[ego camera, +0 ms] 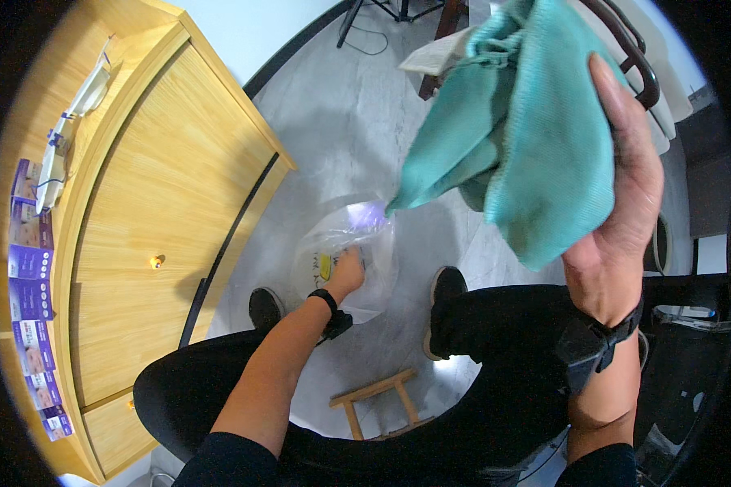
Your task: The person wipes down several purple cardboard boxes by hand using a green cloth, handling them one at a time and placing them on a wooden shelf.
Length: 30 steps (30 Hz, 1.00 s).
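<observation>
A folded teal cloth (548, 134) hangs in my right hand (630, 176), raised at the upper right, with the thumb along its edge. Low between my feet, my left hand (347, 271) is at a translucent plastic bag (374, 292) that bears some print. The fingers of that hand point down at the bag and are partly hidden, so their grip cannot be made out. A loose corner of the cloth hangs in view over the top edge of the bag.
A light wooden cabinet (158, 201) stands at the left, with purple boxes (30, 298) and white trays (91, 91) on its shelf. A wooden stool frame (371, 389) is below me. A dark-armed chair (649, 85) stands at the upper right, black tripod legs (353, 21) at the top.
</observation>
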Tool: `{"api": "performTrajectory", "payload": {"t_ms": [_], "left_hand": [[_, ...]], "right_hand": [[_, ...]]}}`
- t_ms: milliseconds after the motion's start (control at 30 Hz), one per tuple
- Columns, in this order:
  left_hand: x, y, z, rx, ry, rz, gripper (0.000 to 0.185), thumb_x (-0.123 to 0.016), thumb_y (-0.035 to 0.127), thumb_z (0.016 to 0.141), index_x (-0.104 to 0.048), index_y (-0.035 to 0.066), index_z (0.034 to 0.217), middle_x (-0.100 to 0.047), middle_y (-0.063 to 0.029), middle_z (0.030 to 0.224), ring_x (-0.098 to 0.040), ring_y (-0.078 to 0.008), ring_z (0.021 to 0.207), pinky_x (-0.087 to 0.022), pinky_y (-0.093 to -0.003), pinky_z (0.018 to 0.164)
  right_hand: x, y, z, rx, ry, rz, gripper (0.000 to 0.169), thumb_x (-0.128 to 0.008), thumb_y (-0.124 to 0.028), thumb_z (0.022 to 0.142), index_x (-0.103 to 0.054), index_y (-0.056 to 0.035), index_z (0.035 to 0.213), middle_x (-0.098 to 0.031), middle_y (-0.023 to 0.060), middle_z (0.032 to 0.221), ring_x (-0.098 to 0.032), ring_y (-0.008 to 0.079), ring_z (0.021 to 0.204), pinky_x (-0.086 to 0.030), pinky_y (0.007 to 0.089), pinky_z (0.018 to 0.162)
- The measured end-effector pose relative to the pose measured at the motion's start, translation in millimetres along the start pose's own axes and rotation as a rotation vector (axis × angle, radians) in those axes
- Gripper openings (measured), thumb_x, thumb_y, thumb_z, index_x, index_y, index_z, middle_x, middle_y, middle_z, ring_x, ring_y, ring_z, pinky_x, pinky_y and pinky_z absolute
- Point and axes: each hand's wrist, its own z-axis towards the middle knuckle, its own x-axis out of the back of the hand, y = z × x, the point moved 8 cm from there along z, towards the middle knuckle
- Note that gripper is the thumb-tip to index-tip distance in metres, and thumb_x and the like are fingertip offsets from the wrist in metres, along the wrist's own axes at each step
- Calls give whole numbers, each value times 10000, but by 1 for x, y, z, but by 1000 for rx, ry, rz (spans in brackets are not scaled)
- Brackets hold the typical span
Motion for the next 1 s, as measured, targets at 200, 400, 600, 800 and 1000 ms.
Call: {"api": "performTrajectory", "payload": {"t_ms": [200,400,600,800,1000], "left_hand": [[61,56,32,153,43,-130,278,-592,89,908,-609,-61,1141,-637,-341,1115,-593,-483,1128,-458,-561,951],[77,12,44,37,543,-170,368,-713,246,874,-659,-102,981,-685,-321,950,-662,-481,918,-504,-531,831],[55,-15,30,621,395,-301,497,-757,393,850,-670,-96,850,-713,-261,881,-696,-431,849,-541,-473,753],[77,27,-18,890,274,-764,531,-789,475,850,-680,-10,1035,-681,-95,841,-668,-230,660,-532,-396,555],[38,7,-20,817,171,-1137,442,-673,435,973,-646,22,1129,-650,-80,957,-633,-192,778,-542,-351,643]], "right_hand": [[33,-17,-14,67,239,-118,432,-594,-424,1016,-644,-185,1372,-594,49,1388,-580,211,1275,-519,470,1073],[42,-19,-7,141,119,-161,388,-585,-378,1029,-659,-180,1354,-602,31,1385,-599,182,1255,-528,439,1070],[33,-17,-10,163,47,-150,382,-598,-360,1027,-663,-162,1347,-636,36,1349,-621,173,1228,-533,416,1071],[30,-8,-9,9,66,25,370,-673,-307,990,-676,-107,1301,-681,48,1265,-647,178,1169,-565,405,1017],[-10,-7,-8,18,-105,114,413,-701,-334,964,-679,-44,1256,-697,105,1195,-686,207,1079,-583,391,959]]}}
